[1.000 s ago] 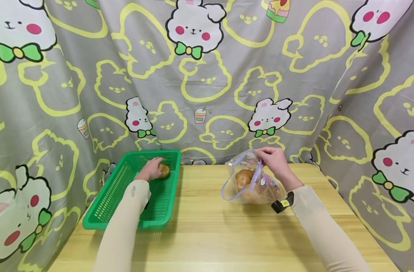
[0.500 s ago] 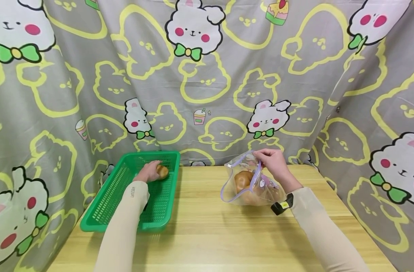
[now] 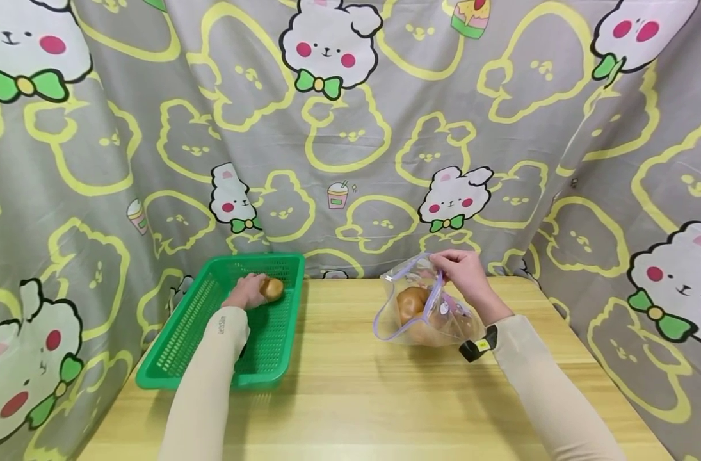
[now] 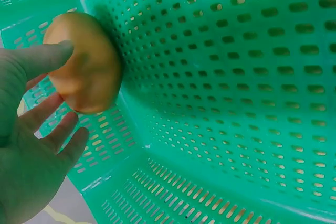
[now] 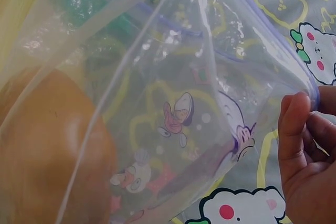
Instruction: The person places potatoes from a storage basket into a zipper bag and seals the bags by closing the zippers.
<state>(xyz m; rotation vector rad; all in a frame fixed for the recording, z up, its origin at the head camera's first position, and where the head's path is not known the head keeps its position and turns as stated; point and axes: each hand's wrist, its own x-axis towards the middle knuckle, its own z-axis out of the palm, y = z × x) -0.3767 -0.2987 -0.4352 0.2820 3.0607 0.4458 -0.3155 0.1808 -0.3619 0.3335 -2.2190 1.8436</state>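
Observation:
In the head view my left hand (image 3: 248,291) reaches into a green plastic basket (image 3: 148,378) and holds a glossy brown bread roll (image 3: 273,289) near the basket's far right corner. The left wrist view shows the thumb on top of the roll (image 4: 89,66) and a finger partly hidden behind it; the other fingers are spread. My right hand (image 3: 464,272) pinches the rim of a clear zip bag (image 3: 404,331) with a purple edge. Its mouth gapes toward the left. Inside is another brown roll (image 3: 411,304), seen through the plastic in the right wrist view too.
The basket and bag stand on a light wooden table (image 3: 350,384), with bare wood between them. A grey curtain (image 3: 350,147) with cartoon bears surrounds the table at the back and sides. A black device (image 3: 478,346) is strapped to the right wrist.
My left hand has shifted slightly left on the bread roll, so more of the roll shows. The right hand and the bag have stayed where they were.

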